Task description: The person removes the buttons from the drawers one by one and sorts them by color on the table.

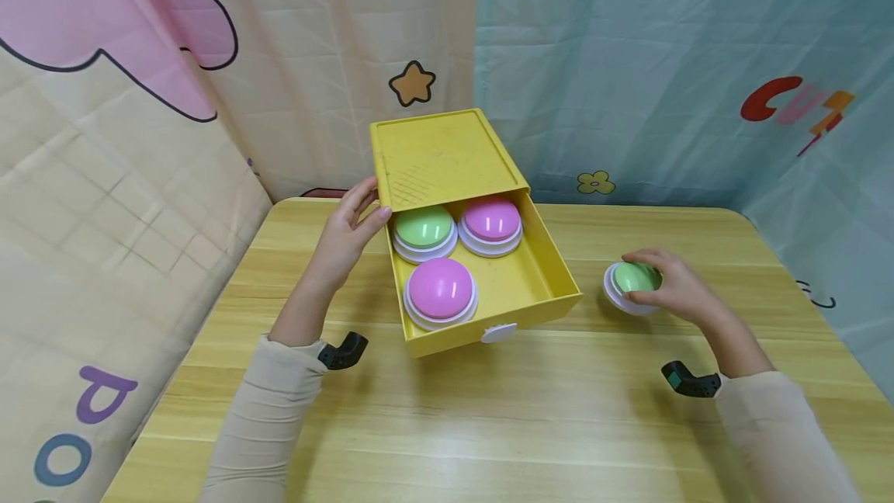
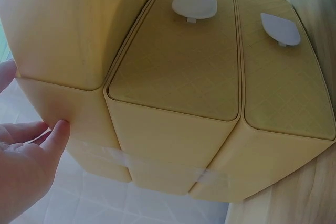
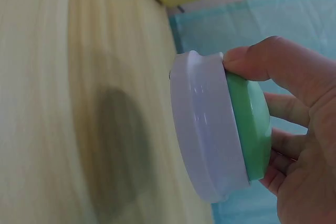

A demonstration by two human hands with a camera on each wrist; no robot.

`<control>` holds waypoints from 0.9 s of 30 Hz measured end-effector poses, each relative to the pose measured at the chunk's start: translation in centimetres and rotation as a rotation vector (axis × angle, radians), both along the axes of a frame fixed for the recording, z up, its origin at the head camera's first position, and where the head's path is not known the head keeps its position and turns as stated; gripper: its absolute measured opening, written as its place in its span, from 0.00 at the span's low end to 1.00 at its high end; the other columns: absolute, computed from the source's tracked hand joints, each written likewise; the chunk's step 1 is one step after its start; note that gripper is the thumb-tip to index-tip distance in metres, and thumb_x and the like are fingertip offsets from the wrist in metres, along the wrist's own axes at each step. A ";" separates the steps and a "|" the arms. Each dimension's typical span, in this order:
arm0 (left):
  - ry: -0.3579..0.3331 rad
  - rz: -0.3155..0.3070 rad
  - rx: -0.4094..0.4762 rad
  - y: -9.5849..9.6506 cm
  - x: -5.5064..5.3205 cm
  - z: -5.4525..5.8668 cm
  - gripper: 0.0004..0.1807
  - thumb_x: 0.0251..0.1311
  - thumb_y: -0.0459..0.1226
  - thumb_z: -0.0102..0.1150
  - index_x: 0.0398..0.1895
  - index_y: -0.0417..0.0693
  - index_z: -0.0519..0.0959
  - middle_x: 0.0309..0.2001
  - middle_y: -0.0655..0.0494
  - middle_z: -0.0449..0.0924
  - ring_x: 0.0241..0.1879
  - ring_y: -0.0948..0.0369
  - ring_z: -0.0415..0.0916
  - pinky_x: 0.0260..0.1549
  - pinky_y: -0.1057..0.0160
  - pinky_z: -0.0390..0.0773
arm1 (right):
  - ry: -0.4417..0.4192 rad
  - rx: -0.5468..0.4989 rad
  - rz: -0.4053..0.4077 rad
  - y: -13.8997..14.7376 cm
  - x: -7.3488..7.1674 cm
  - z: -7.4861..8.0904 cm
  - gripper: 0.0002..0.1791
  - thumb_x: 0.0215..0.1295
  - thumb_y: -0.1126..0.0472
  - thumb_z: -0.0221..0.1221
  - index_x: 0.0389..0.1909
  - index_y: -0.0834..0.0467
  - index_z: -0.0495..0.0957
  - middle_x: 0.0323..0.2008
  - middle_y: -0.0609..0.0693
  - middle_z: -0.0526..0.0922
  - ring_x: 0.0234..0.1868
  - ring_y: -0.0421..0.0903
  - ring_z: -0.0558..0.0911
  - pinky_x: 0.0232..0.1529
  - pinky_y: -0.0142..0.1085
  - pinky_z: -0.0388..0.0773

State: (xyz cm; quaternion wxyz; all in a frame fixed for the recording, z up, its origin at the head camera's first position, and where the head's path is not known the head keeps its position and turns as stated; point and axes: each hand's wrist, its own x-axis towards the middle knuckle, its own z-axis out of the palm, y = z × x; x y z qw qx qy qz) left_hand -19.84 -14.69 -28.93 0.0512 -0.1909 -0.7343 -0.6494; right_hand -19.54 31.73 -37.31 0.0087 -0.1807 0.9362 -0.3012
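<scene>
A yellow drawer unit (image 1: pixel 440 154) has its top drawer (image 1: pixel 513 286) pulled out. Inside lie a green dome-topped push button (image 1: pixel 423 228) and two pink ones, one at the back (image 1: pixel 492 225) and one at the front left (image 1: pixel 440 289), all on white bases. My left hand (image 1: pixel 349 227) touches the unit's upper left side, thumb (image 2: pixel 59 136) and fingers laid along it. To the right of the drawer, my right hand (image 1: pixel 673 286) grips another green push button (image 3: pixel 249 129) by its rim, white base (image 3: pixel 202 124) downward, above its shadow on the table.
The wooden table (image 1: pixel 531 425) stretches around the unit. Two lower drawers with white pulls, a middle one (image 2: pixel 173 66) and a bottom one (image 2: pixel 283 82), are closed. Printed curtains (image 1: pixel 615 60) hang behind the table and along its sides.
</scene>
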 end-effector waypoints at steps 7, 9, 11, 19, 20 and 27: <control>-0.007 0.001 0.003 0.0 0.0 0.1 0.30 0.63 0.33 0.48 0.66 0.34 0.52 0.66 0.45 0.48 0.64 0.54 0.50 0.57 0.58 0.61 | -0.048 0.016 -0.026 1.5 -0.4 -2.1 0.34 0.49 0.60 0.66 0.54 0.73 0.66 0.53 0.72 0.64 0.49 0.66 0.65 0.41 0.53 0.67; -0.008 0.001 0.005 0.0 0.0 0.0 0.30 0.64 0.33 0.48 0.66 0.34 0.52 0.66 0.45 0.48 0.64 0.54 0.50 0.57 0.58 0.61 | -0.074 0.016 -0.042 1.9 -0.4 -2.6 0.35 0.50 0.60 0.65 0.55 0.73 0.65 0.54 0.73 0.62 0.52 0.67 0.63 0.43 0.55 0.66; -0.006 -0.003 0.009 0.0 -0.1 0.0 0.30 0.64 0.33 0.48 0.66 0.34 0.52 0.66 0.45 0.47 0.64 0.54 0.50 0.58 0.57 0.61 | -0.103 0.008 -0.060 2.2 -0.3 -2.9 0.35 0.51 0.59 0.65 0.56 0.73 0.64 0.55 0.73 0.60 0.53 0.68 0.61 0.44 0.57 0.64; 0.003 -0.008 0.032 -0.6 -1.5 -1.6 0.30 0.62 0.35 0.50 0.67 0.39 0.54 0.66 0.50 0.49 0.64 0.57 0.51 0.57 0.59 0.62 | -0.151 -0.022 -0.102 2.7 0.2 -3.2 0.36 0.52 0.58 0.64 0.58 0.72 0.62 0.57 0.73 0.58 0.53 0.68 0.61 0.45 0.57 0.63; 0.005 -0.006 0.031 -0.7 -1.6 -1.7 0.30 0.62 0.36 0.51 0.67 0.40 0.55 0.65 0.50 0.49 0.64 0.57 0.51 0.57 0.59 0.62 | -0.150 -0.021 -0.103 2.8 0.2 -3.2 0.37 0.52 0.58 0.64 0.58 0.72 0.61 0.57 0.73 0.58 0.53 0.68 0.60 0.46 0.58 0.63; 0.015 0.002 0.028 -0.7 -1.7 -1.9 0.31 0.62 0.38 0.52 0.66 0.41 0.56 0.65 0.51 0.50 0.63 0.59 0.52 0.56 0.60 0.63 | -0.151 -0.039 -0.092 2.7 -0.1 -2.3 0.44 0.52 0.54 0.64 0.64 0.68 0.54 0.61 0.72 0.52 0.59 0.72 0.52 0.49 0.67 0.54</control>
